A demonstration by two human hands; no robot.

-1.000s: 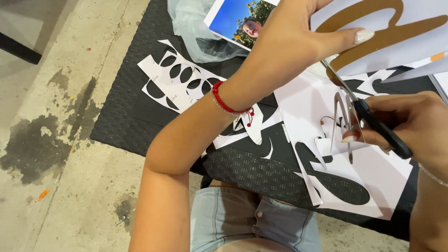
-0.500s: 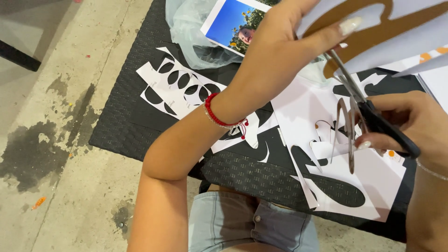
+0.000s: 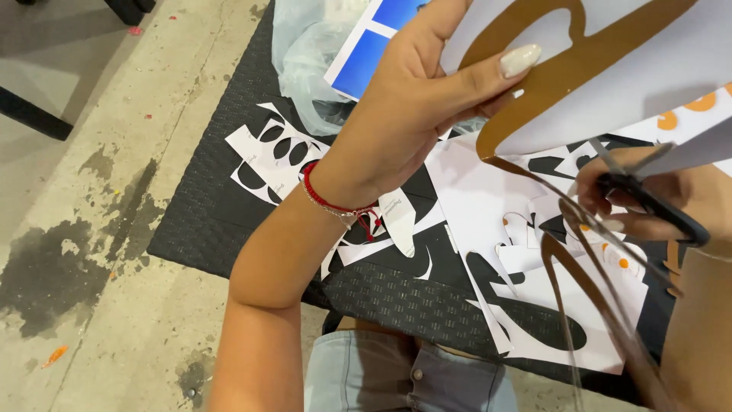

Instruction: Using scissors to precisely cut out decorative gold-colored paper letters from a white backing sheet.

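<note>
1. Gold-brown sheet with a looping shape sits at top right of my view, raised above the black woven table.
2. My left hand pinches that sheet, thumb across its front.
3. My right hand is closed around black-handled scissors, blades toward the sheet's lower edge.
4. Thin brown strips hang down from the sheet.
5. Black-and-white paper cutouts lie scattered on the table beneath.

I see paper cutouts lying across the mat, a plastic bag at its far edge, and a photo print on that bag.
</note>
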